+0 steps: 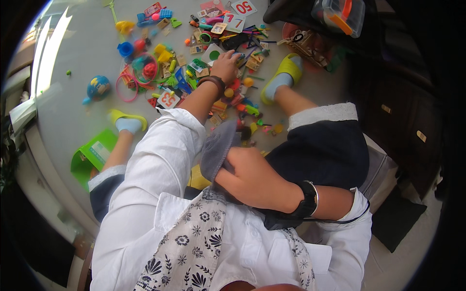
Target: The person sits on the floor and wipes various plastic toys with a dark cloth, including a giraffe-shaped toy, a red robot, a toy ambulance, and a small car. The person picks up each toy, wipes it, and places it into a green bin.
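Observation:
My left hand [225, 68], back up, reaches into a spread of small toys on the floor. Its fingertips are by a small blue piece [239, 55] and a white card with a green circle [213, 54]; whether they grip anything is hidden. Close to my body, my right hand [251, 174] is closed on a grey cloth [217, 149] with a stitched edge. Around my left hand lie wooden tiles [252, 64], number cards [168, 99], coloured sticks [251, 34] and yellow balls [248, 82].
A green bin [96, 149] stands by my left foot. A blue toy globe [98, 88] and pink rings [127, 89] lie left of centre. My feet in yellow-green slippers [282, 74] flank the toys. At upper right are a clear box [340, 16] with orange latches and a pink basket [291, 32].

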### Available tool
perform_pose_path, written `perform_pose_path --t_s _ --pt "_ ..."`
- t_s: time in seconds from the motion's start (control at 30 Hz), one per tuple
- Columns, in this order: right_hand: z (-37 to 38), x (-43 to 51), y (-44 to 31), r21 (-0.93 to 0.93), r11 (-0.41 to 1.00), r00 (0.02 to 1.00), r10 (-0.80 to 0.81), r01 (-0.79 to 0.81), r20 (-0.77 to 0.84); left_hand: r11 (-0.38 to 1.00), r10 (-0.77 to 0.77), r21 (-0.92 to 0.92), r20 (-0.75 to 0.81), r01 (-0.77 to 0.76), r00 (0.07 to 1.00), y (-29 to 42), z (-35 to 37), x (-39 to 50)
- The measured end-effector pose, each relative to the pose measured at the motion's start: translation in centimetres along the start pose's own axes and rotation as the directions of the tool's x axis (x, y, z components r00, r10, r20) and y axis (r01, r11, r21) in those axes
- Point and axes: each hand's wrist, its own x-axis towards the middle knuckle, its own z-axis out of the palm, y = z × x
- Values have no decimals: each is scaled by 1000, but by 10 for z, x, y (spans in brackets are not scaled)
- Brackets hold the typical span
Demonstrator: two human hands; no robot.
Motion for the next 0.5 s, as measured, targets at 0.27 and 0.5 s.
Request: perform_pose_path --t_s 0.27,0.5 --pt "-12 5 6 -46 998 997 -39 36 -67 995 -70 -55 203 83 977 -3 29 26" --pt "-10 9 5 17 996 988 -90 93 -126 26 -282 -960 262 281 923 36 -37 -27"
